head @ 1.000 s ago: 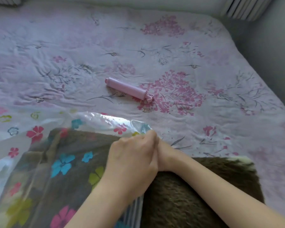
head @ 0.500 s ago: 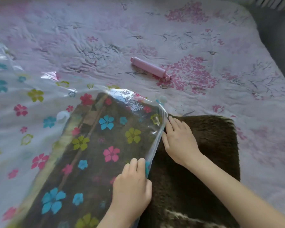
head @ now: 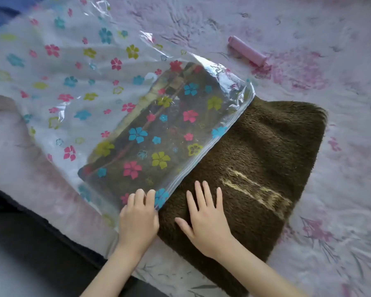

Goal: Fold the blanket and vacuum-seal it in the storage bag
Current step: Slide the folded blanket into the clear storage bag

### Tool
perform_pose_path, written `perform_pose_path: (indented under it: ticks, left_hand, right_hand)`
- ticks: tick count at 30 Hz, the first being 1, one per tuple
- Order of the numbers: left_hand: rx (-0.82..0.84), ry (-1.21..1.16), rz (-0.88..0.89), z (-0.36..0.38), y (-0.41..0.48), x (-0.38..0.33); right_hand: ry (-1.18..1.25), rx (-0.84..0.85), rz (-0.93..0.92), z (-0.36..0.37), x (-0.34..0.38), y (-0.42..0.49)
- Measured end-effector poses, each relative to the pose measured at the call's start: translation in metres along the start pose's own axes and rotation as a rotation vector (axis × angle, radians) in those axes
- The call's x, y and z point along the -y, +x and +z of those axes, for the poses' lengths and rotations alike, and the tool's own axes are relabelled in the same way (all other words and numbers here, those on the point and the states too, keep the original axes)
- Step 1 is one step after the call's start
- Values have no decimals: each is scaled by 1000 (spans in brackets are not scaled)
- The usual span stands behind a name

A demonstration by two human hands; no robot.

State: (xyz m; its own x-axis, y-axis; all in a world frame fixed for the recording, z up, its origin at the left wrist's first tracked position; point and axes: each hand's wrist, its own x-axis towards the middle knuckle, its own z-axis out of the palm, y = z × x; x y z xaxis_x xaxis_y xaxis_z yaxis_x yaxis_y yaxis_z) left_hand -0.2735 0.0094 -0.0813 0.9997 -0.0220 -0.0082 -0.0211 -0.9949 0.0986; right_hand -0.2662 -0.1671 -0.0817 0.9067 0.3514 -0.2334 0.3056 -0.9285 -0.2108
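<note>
Left hand pinching the flower-printed clear plastic bag's mouth, flat right hand pressing the half-inserted brown fleece blanket (next: push deeper).

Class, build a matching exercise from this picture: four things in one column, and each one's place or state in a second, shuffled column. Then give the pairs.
1. blanket
2. pink hand pump
3. left hand
4. right hand

A. lies alone on the bedsheet
B. flat on the brown pile
C. partly inside the storage bag
D. grips the bag's open edge

Pairs: 1-C, 2-A, 3-D, 4-B
</note>
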Motion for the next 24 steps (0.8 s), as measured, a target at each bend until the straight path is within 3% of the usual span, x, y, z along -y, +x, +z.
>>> perform_pose_path:
  ticks: [2,7,11,15,19,24]
  left_hand:
    - [-38,8,-69,2,-16,5]
    - [-151,13,-277,19,-48,11]
    - [-136,-169,-529,33,-58,10]
    - [-109,-313,-667,49,-56,5]
    - [-54,-363,-800,61,-60,2]
    - [-201,-548,-783,53,-56,-6]
  right_hand:
    - [-32,61,-53,14,22,-13]
    - [-155,142,10,33,50,-14]
    - [-276,167,33,49,46,2]
    - [-317,95,1,58,45,17]
    - [-172,-33,-34,35,31,23]
    - [-2,-77,-8,-15,35,16]
